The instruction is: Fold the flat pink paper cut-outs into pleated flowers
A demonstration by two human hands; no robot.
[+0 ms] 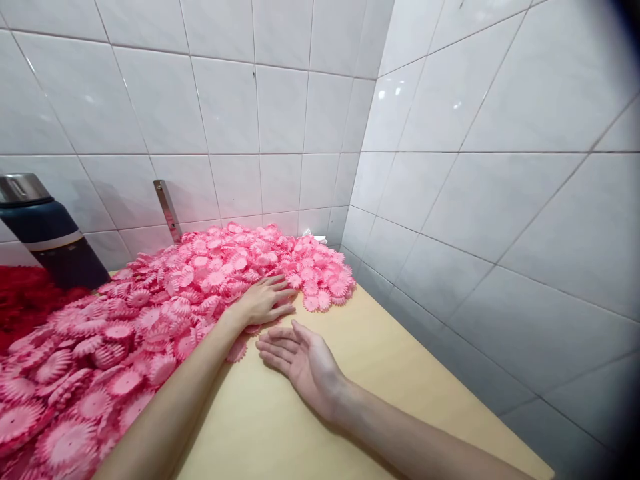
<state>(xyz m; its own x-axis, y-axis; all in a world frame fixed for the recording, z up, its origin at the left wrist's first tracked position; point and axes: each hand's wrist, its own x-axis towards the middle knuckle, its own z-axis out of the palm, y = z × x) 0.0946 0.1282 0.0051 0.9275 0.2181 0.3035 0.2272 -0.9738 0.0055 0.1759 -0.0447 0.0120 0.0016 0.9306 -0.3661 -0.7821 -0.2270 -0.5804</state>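
Note:
A large heap of pink, scallop-edged flower discs [175, 307] spreads over the left and back of the table. My left hand [265, 302] lies palm down against the heap's right edge, its fingers spread and touching the discs. Close in front of it, my right hand [305, 367] rests on its side on the wooden tabletop [390, 400], palm turned toward the heap. Its fingers are stretched out and hold nothing. A few discs lie by my left wrist, partly hidden under it.
A dark blue bottle [57, 240] with a steel cap stands at the left, beside a pile of red pieces [25, 297]. A metal strip [167, 210] leans on the tiled wall behind the heap. Another tiled wall [475, 267] runs along the table's right edge.

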